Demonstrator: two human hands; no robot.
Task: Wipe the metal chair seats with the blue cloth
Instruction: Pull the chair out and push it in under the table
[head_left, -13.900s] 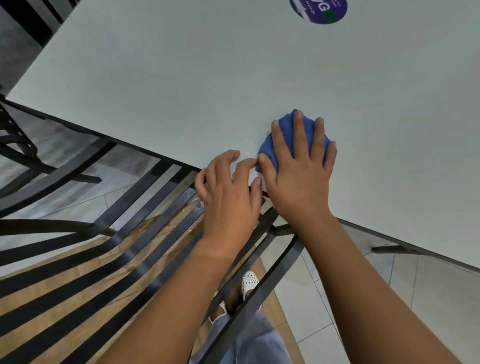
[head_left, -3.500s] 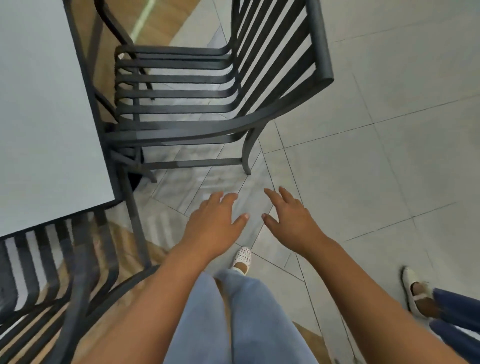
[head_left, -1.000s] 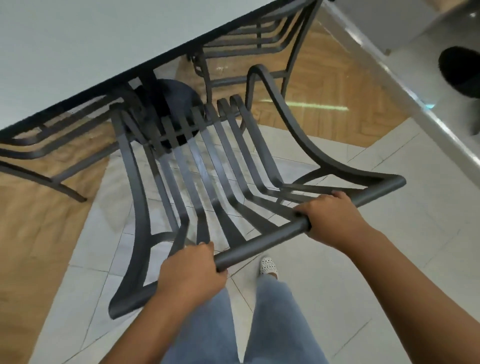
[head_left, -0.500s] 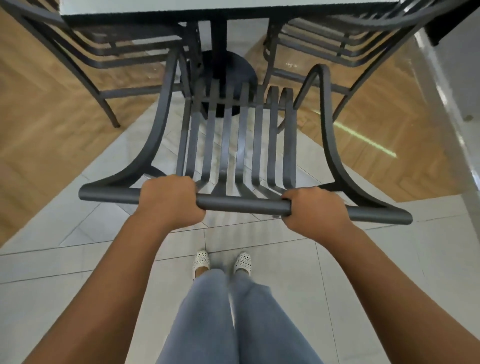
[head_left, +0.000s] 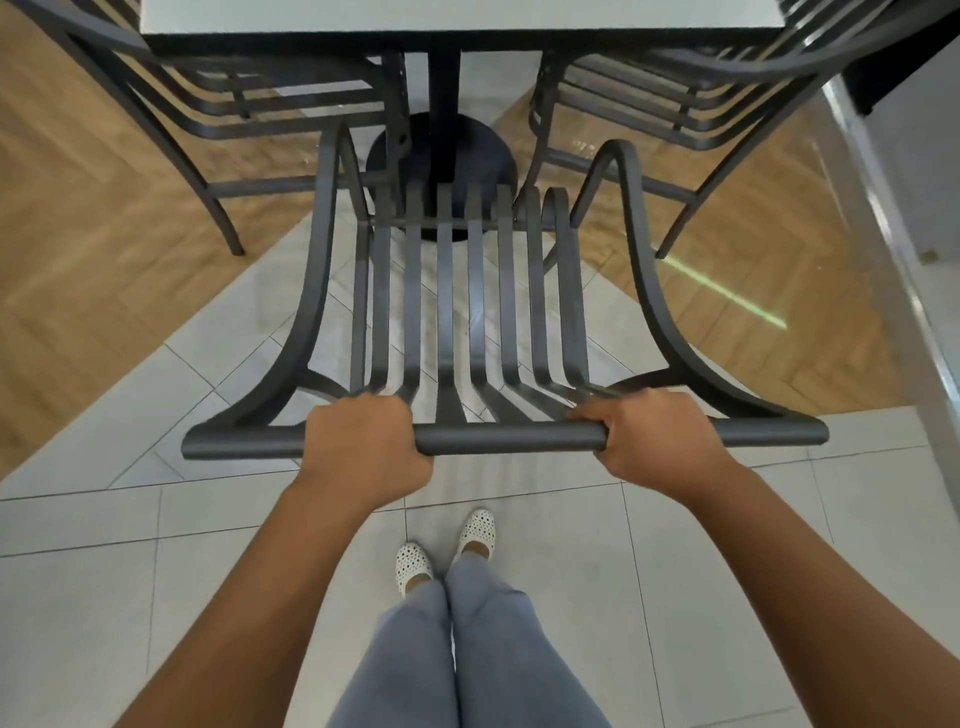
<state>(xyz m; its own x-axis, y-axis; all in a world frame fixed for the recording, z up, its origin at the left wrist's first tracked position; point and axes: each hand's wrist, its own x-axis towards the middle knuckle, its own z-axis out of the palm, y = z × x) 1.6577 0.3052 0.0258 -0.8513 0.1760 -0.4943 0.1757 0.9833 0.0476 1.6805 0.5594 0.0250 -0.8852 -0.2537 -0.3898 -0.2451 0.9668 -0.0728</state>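
A dark metal slatted chair (head_left: 452, 291) stands in front of me, its seat pointing toward the table. My left hand (head_left: 363, 447) grips the chair's top back rail (head_left: 509, 441) left of centre. My right hand (head_left: 649, 441) grips the same rail right of centre. The slatted seat is bare. The blue cloth is not in view.
A white table (head_left: 457, 15) with a round black pedestal base (head_left: 441, 150) stands beyond the chair. Two more metal chairs flank it, one on the left (head_left: 218, 98) and one on the right (head_left: 675, 104). A metal-edged partition (head_left: 883, 260) runs along the right. My feet stand on grey tiles.
The chair has come closer to me and away from the table. Both hands keep their hold on the back rail.
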